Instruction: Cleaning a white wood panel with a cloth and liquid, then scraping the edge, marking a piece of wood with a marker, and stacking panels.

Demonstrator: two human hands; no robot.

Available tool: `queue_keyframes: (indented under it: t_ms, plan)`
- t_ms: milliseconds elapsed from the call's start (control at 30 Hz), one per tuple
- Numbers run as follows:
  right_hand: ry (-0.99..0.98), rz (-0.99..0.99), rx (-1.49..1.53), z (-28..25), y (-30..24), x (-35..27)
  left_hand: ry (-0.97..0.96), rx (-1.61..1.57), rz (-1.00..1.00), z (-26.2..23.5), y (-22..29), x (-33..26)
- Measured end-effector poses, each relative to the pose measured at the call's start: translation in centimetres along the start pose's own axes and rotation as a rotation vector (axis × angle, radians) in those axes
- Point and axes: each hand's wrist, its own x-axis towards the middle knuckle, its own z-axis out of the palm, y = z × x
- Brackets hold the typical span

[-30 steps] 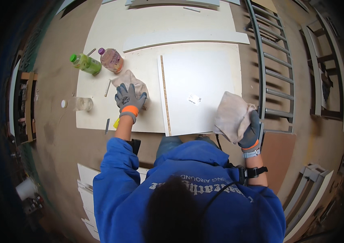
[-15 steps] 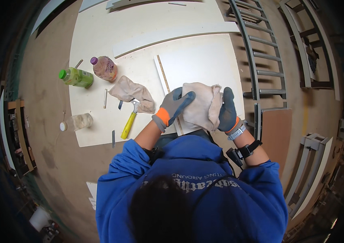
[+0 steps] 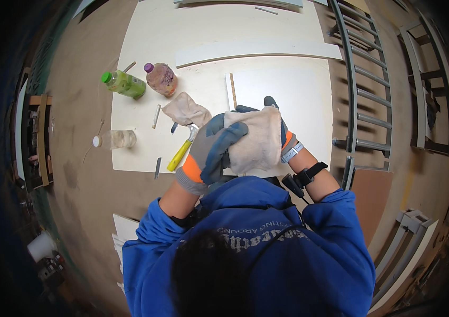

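Observation:
A folded pale pinkish cloth (image 3: 255, 138) is between my two gloved hands, close to my body above the white panel (image 3: 298, 90). My left hand (image 3: 215, 145), in a grey-blue work glove with an orange band, pinches the cloth's left side with the thumb on top. Behind the cloth is my right hand (image 3: 284, 128), mostly hidden, with a fingertip showing past the far edge; it supports the cloth from the right and beneath. To the left lie a second crumpled cloth (image 3: 186, 110) and a yellow-handled scraper (image 3: 179, 155).
Bottles with green (image 3: 125, 85) and purple (image 3: 161, 80) caps stand far left on the white table (image 3: 145, 53). A clear bottle (image 3: 120, 139) lies nearer. A long white strip (image 3: 256, 52) crosses the back. On the right runs a roller conveyor (image 3: 369, 74).
My left hand has turned inward and grips the cloth's left side. My right hand has slid behind the cloth, which now hangs flatter. The whole view has shifted slightly.

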Motion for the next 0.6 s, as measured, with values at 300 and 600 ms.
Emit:
queue_keyframes:
  t_ms: [300,600]
  plan:
    - [0.115,0.003,0.064,-0.6,1.6,-0.4,0.452,-0.691,-1.162,1.0,-2.6,-1.4]
    - [0.030,-0.180,-0.489,-1.4,1.6,-0.7,0.765,-0.777,-1.271,1.6,-7.2,-5.8]
